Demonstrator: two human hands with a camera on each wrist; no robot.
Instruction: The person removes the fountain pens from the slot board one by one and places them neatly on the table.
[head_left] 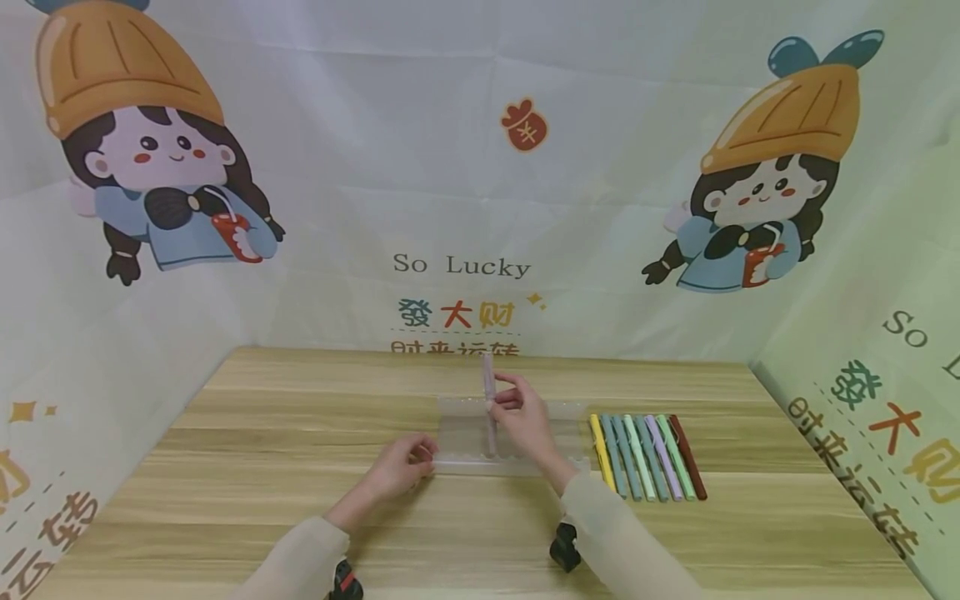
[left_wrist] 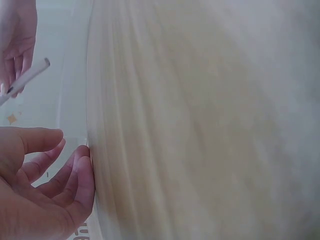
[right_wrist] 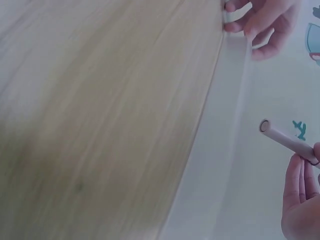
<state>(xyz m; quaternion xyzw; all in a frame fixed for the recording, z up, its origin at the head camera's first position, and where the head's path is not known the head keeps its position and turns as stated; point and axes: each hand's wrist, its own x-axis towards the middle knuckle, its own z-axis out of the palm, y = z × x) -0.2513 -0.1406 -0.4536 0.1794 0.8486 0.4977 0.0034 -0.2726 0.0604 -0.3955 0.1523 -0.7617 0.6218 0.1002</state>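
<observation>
A clear plastic rack point(head_left: 459, 429) with a notched edge stands on the wooden table. At its left end is my left hand point(head_left: 401, 465), fingers bent and holding the corner; the right wrist view shows those fingertips right at the end of the rack's front strip point(right_wrist: 212, 120). My right hand point(head_left: 527, 423) pinches a pale pink-lilac pen point(head_left: 489, 379) between thumb and fingers, upright over the rack's middle. One end of this pen point(right_wrist: 285, 140) sticks out from the fingers in the right wrist view.
Right of the rack lies a row of several pens point(head_left: 648, 458) side by side, in yellow, grey-blue, mint, purple, green and dark red. Behind the table point(head_left: 247, 433) hangs a printed cloth backdrop point(head_left: 337, 208), which also encloses both sides.
</observation>
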